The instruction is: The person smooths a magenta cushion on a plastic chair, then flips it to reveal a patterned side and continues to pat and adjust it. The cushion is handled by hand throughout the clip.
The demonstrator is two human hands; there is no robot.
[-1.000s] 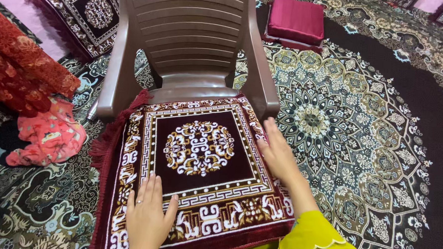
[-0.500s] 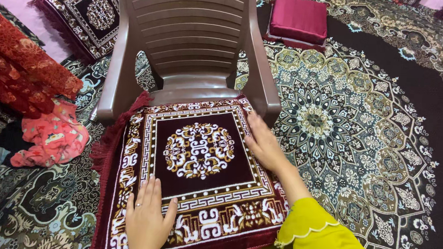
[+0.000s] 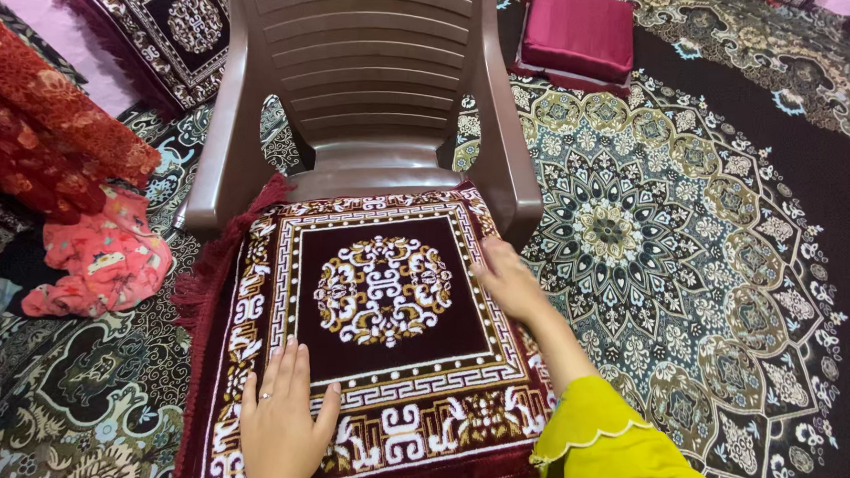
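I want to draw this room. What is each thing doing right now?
maroon patterned mat: spread flat on the chair seat.
left hand: flat on the mat's near edge.
right hand: resting on the mat's right edge.
brown plastic chair: upright.
red cushion: lying on the carpet.
pink cloth: crumpled.

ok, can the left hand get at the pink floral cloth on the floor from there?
Probably yes: the left hand lies flat on the seat mat, and only open carpet separates it from the pink cloth.

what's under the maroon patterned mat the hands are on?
The mat lies on the brown plastic chair; a strip of bare seat shows behind it. The seat under the mat is covered. Left hand and right hand rest flat on top.
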